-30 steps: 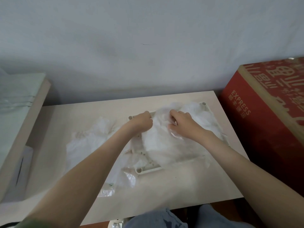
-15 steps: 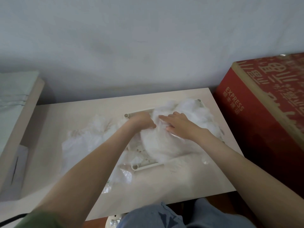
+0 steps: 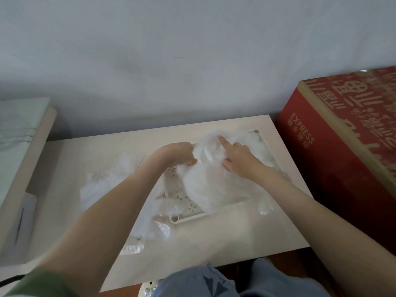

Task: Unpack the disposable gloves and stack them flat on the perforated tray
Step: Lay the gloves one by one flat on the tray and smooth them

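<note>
A cream perforated tray (image 3: pixel 190 218) lies on the right half of the small table. A heap of clear disposable gloves (image 3: pixel 211 185) covers most of it. My left hand (image 3: pixel 179 154) grips the heap's left edge with curled fingers. My right hand (image 3: pixel 236 157) lies on top of the heap, fingers stretched out and the forefinger pointing to the far side. More crumpled clear plastic (image 3: pixel 107 185) lies to the left of the tray, partly hidden under my left forearm.
The pale table (image 3: pixel 214 247) is small, its front edge near my knees. A big red carton (image 3: pixel 342 159) stands close against its right side. A light shelf unit (image 3: pixel 19 151) stands at the left. The wall is just behind.
My right hand's fingers have uncurled and now lie straight on the heap, reaching farther back. My left hand keeps its grip at the heap's left edge.
</note>
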